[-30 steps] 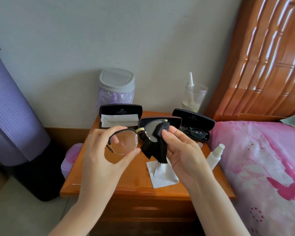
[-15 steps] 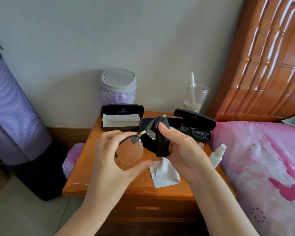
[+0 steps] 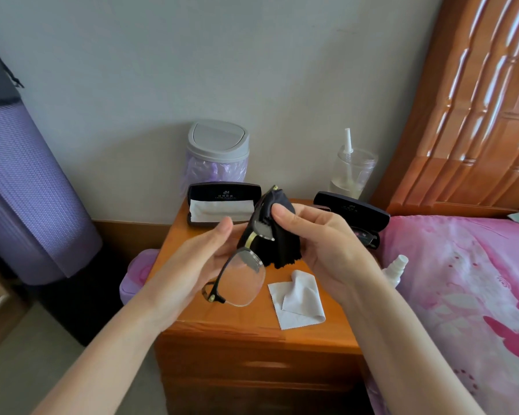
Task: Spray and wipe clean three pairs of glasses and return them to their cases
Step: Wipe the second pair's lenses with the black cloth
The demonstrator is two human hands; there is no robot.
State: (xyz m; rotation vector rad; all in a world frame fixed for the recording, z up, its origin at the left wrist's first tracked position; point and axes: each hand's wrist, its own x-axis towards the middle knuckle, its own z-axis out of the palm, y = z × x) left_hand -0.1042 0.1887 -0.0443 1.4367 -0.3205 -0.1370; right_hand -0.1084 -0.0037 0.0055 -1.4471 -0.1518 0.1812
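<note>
Above the wooden tabletop [image 3: 192, 313], the left hand [image 3: 201, 259] gripped the glasses [image 3: 240, 277] at the bridge, frame tilted on end. The right hand [image 3: 321, 244] pinched a black cloth [image 3: 282, 247] around the upper lens. A white cloth [image 3: 300, 304] lay below.

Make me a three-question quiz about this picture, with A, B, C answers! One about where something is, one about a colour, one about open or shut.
1. Where is the white cloth?
A. on the nightstand
B. on the bed
C. in the bin

2. What colour is the cloth in the right hand?
A. pink
B. black
C. yellow

3. The left glasses case is:
A. shut
B. open
C. upside down

Answers: 1 A, it lies on the wooden top. 2 B, the black cloth wraps one lens of the glasses. 3 B, its lid stands up.
</note>
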